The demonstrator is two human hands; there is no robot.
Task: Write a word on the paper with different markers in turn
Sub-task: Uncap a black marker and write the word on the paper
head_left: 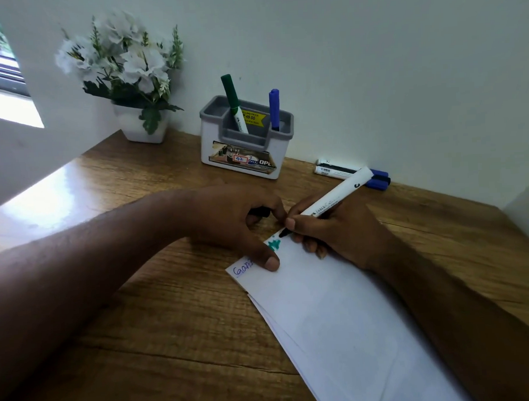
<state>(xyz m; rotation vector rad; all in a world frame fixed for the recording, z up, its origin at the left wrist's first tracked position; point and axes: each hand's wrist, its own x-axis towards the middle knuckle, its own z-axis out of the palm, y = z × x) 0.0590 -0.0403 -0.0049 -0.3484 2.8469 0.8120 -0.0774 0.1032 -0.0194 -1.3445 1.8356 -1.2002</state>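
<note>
The right hand grips a white-barrelled marker in a writing hold, fingers curled round the lower barrel, and the dark tip touches the paper close to its far edge. The barrel slants up and away from the hand, to its right. The left hand is just beside the right, the two nearly touching. Its thumb presses down on the paper's near-left corner, and its curled fingers close on a small dark object, probably the marker's cap, though too little shows to be sure.

Under the left thumb, blue handwriting is partly covered; only the first letters can be read. Between the thumb and the marker tip lies a patch of green ink, smudged and unreadable. The paper is a thin stack of white sheets running back towards the person beneath the right forearm, on a wooden desk.

Beyond both hands, against the wall, stands a white and grey pen holder with a green-capped marker leaning in its left compartment and a blue marker upright in its right one. Beyond the right hand, past the tail of the held marker, more markers lie on the desk along the wall, showing blue ends. Further beyond the left hand, a white pot of white flowers is in the corner.
</note>
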